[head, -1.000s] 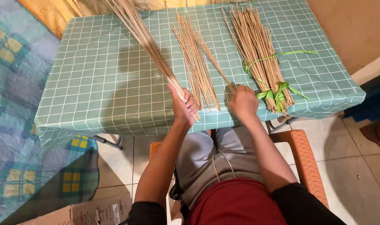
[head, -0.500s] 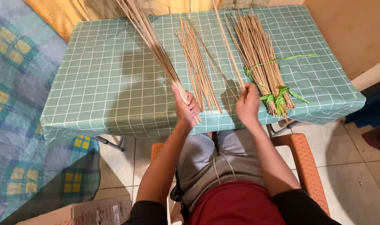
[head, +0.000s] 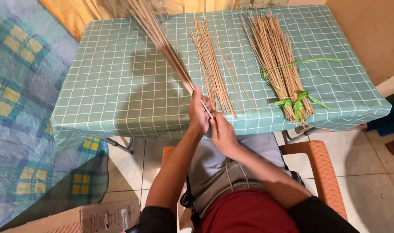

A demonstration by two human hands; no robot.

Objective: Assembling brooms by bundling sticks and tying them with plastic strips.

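Right hand (head: 223,131) has shifted toward 9 o'clock since the earlier frame, meeting the left hand (head: 199,113); both hands grasp the base of a fanned stick bundle (head: 162,43). Loose sticks (head: 212,64) lie at 3 o'clock on the table (head: 119,86); beyond, a green-tied bundle (head: 279,64).

There is one view only, from a camera worn on the person's head, looking steeply down and forward toward 12 o'clock. It sits close above the lap, so the table (head: 119,86) with its green checked cloth fills the upper half of the frame, its far edge running out at 12 o'clock. The orange chair (head: 322,168) lies at 5 o'clock, a patterned blanket (head: 20,129) at 9 o'clock, tiled floor (head: 369,177) toward 4 o'clock
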